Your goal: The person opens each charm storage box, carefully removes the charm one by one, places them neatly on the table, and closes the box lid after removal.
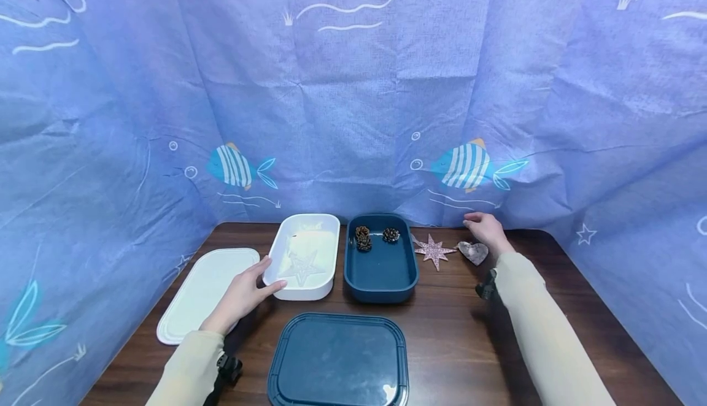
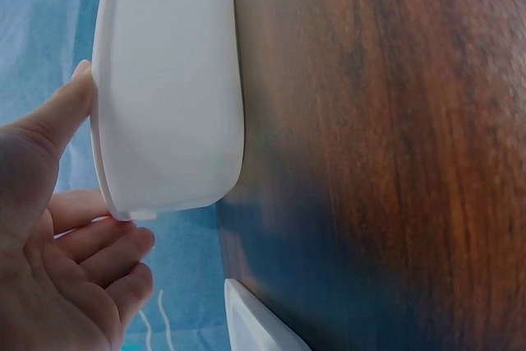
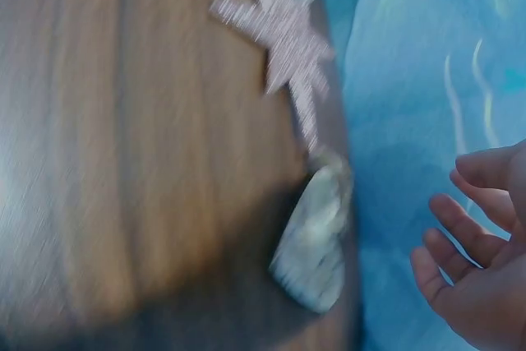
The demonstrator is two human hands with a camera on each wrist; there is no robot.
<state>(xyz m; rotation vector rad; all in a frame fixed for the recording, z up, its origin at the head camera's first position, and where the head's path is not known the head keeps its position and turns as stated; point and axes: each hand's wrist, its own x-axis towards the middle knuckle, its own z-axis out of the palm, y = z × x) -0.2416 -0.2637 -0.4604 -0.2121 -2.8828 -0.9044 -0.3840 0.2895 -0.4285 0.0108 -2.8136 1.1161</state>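
Observation:
At the near left corner of a white container [image 1: 309, 293], my left hand [image 1: 243, 295] grips the rim, thumb on the near side and fingers along the left. The left wrist view shows the same hand [image 2: 66, 244] with its thumb against the container's wall [image 2: 168, 80]. Inside lies a pale star [image 1: 301, 268]. My right hand [image 1: 486, 231] holds nothing, hovering just beyond a silvery heart ornament [image 1: 473, 252]. Its fingers are loosely bent in the right wrist view. Left of the heart lies a pink glittery star [image 1: 433, 251], blurred in that wrist view.
A dark blue container [image 1: 381, 271] with several pine cones [image 1: 363, 238] stands right of the white one. In front lies a dark blue lid [image 1: 338, 360]; a white lid [image 1: 201, 292] is at left. A blue fish-print cloth [image 1: 353, 118] hangs behind the wooden table [image 1: 453, 344].

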